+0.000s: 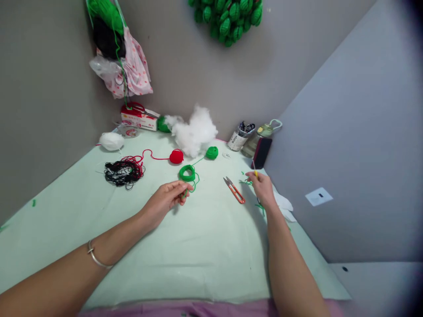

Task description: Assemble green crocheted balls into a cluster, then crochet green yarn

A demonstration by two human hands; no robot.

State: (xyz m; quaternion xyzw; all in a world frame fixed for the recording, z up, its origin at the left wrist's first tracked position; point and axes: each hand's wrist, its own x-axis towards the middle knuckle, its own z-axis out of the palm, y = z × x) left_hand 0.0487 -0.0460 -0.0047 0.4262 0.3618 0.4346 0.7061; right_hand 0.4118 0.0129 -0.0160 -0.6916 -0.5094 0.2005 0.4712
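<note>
My left hand (pixel 170 197) rests on the pale green table cover (pixel 205 237), its fingers pinched on a small green crocheted ring (pixel 187 173) with a loose green yarn tail. The yarn runs back to a green yarn ball (pixel 212 152). My right hand (pixel 262 187) lies near the table's right edge with its fingers closed on a thin yellow-tipped tool, probably a crochet hook (pixel 255 173). Orange-handled thread snips (pixel 234 190) lie on the cover between my hands, closer to my right hand.
A red yarn ball (pixel 176 156), a black and red yarn tangle (pixel 124 171), white stuffing (pixel 194 132), a white ball (pixel 111 141), a red box (pixel 139 117), a tin of tools (pixel 240 136), a bottle (pixel 261 138) and a phone (pixel 261 153) line the back. Bags hang on the wall.
</note>
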